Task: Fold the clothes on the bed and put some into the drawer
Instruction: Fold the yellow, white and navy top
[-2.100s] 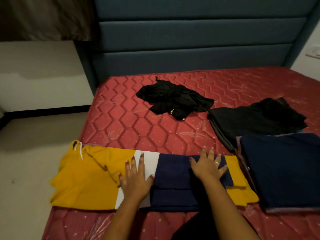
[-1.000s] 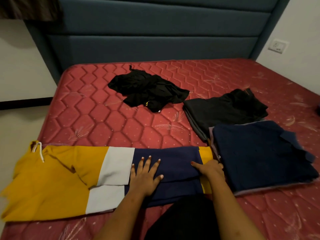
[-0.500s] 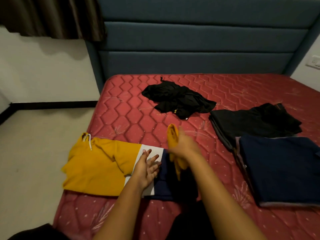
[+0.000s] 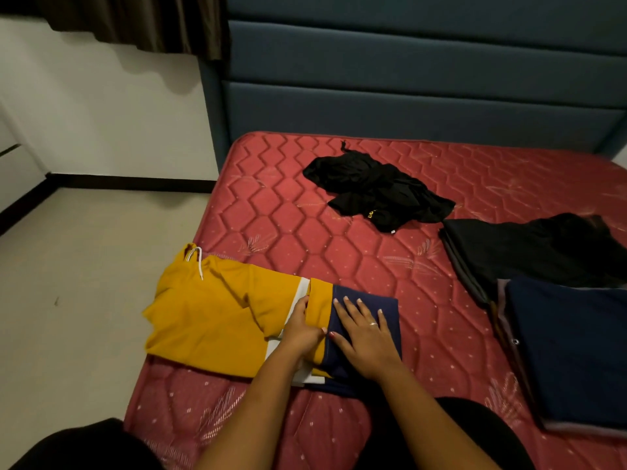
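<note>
right hand (image 4: 366, 337) flat on garment (image 4: 217, 313)

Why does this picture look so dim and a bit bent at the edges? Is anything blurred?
Head view: light is dim and soft, so the crumpled black garment shows almost no folds; the headboard seams slant and bow slightly, a wide-angle effect; the left hand and right hand on the yellow and navy garment look sharp, without motion blur; no glare on the mattress.

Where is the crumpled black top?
In the head view, the crumpled black top lies on the red mattress toward the blue headboard, just left of the folded black pile.
</note>
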### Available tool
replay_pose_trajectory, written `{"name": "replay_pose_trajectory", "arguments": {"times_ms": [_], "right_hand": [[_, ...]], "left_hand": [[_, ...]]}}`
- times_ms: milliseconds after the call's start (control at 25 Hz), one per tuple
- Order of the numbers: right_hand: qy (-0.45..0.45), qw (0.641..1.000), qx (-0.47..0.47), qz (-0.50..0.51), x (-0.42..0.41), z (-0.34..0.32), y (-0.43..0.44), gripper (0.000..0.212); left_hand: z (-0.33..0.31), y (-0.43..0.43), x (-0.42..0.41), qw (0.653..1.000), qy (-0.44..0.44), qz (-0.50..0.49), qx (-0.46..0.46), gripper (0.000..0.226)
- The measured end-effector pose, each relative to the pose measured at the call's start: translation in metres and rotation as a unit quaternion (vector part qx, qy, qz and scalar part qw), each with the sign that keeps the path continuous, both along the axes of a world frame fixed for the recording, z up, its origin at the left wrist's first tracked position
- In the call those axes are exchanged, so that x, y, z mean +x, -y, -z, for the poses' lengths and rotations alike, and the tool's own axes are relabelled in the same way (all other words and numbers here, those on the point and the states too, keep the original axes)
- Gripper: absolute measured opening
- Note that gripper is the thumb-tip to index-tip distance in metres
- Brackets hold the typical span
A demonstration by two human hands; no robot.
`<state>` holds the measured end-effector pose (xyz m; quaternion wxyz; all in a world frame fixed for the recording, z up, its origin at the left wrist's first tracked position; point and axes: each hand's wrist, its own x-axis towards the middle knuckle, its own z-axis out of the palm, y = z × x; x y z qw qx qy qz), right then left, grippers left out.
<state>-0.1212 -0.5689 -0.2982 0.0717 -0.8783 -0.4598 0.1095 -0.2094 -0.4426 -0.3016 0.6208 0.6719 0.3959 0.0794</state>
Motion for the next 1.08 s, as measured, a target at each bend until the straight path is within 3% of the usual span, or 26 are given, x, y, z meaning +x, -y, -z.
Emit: {"name": "replay_pose_trajectory", "arguments": {"times_ms": [160,280,320,400,480,560,680,760,800,880,960,1080], "right_hand": [[0.01,1.0,0.0,-0.012,0.0,0.016,-0.002,0.082],[0.019,0.999,0.004,-0.025,-0.005,0.012,-0.014,0.083],[0.032,0.998,0.004,-0.044,-0.01,0.009,-0.022,0.084],[0.05,0.996,-0.004,-0.071,-0.022,0.008,-0.04,0.085],[0.047,0.996,-0.016,-0.075,-0.032,0.007,-0.059,0.084],[0.046,0.993,-0.03,-0.108,-0.046,0.003,-0.084,0.088],[0.022,0.988,-0.036,-0.151,-0.076,-0.007,-0.129,0.076],[0.012,0.984,-0.033,-0.172,-0.098,-0.007,-0.155,0.072],[0.014,0.982,-0.037,-0.184,-0.108,-0.003,-0.168,0.072],[0.019,0.979,-0.049,-0.196,-0.124,0.005,-0.189,0.072],[0.021,0.978,-0.067,-0.197,-0.137,0.015,-0.21,0.073],[0.033,0.979,-0.042,-0.196,-0.148,0.036,-0.226,0.077]], "left_hand": [[0.003,-0.002,-0.007,0.997,-0.034,-0.052,0.037,0.044],[-0.002,-0.009,-0.024,0.982,-0.02,-0.174,0.073,0.007],[-0.002,-0.015,-0.033,0.973,-0.001,-0.219,0.074,0.004],[-0.001,-0.036,-0.059,0.945,-0.005,-0.298,0.134,0.007],[-0.002,-0.062,-0.088,0.911,-0.087,-0.33,0.232,0.021],[0.002,-0.087,-0.121,0.892,-0.183,-0.322,0.26,0.038],[0.012,-0.119,-0.166,0.88,-0.256,-0.357,0.18,0.054],[0.029,-0.141,-0.188,0.893,-0.261,-0.35,0.111,0.069],[0.035,-0.153,-0.196,0.915,-0.247,-0.317,0.047,0.083],[0.04,-0.167,-0.199,0.955,-0.135,-0.241,-0.109,0.106],[0.036,-0.174,-0.19,0.964,-0.034,-0.191,-0.182,0.088],[0.033,-0.19,-0.175,0.971,0.034,-0.158,-0.178,0.06]]}}
